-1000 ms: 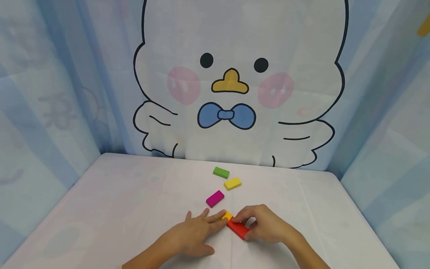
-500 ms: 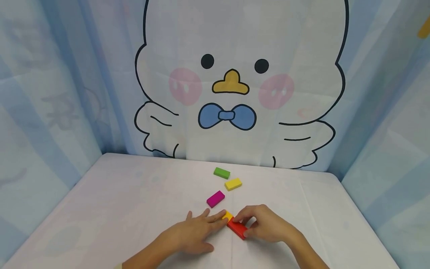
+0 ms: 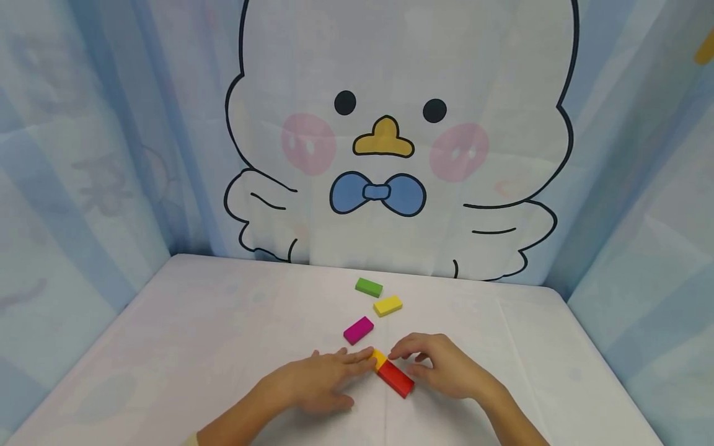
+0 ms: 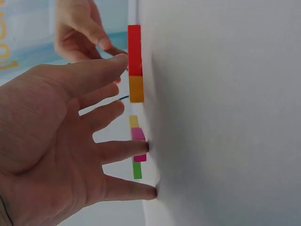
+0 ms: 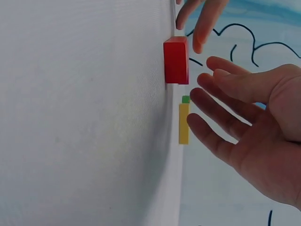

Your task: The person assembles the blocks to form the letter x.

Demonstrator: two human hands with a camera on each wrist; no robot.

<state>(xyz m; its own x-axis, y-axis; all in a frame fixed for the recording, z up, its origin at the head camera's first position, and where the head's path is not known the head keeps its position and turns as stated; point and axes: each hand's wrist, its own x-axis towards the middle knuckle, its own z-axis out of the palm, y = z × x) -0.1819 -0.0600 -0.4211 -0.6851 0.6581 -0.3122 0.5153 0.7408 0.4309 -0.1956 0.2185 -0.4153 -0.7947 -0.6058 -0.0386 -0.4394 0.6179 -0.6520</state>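
Note:
In the head view a red block (image 3: 396, 378) lies on the table, end to end with an orange block (image 3: 380, 358). My left hand (image 3: 320, 382) reaches in from the left with straight, spread fingers. Its fingertips are at the orange block's far end; whether they press on it I cannot tell. To the right of the red block, my right hand (image 3: 449, 365) hovers with loosely bent fingers and holds nothing. The right wrist view shows a gap between that hand and the red block (image 5: 176, 61). From the left wrist, the red block (image 4: 135, 49) and orange block (image 4: 136, 89) appear in one line.
Beyond the hands lie a magenta block (image 3: 359, 331), a yellow block (image 3: 387, 306) and a green block (image 3: 369, 287), apart from one another. The white table (image 3: 223, 310) ends at a curtain (image 3: 385, 241) printed with a cartoon bird. More curtains hang at both sides.
My right hand has let go of the red block and lifted slightly away from it. My left hand's fingers have tilted a little, staying by the orange block. The blocks lie as before.

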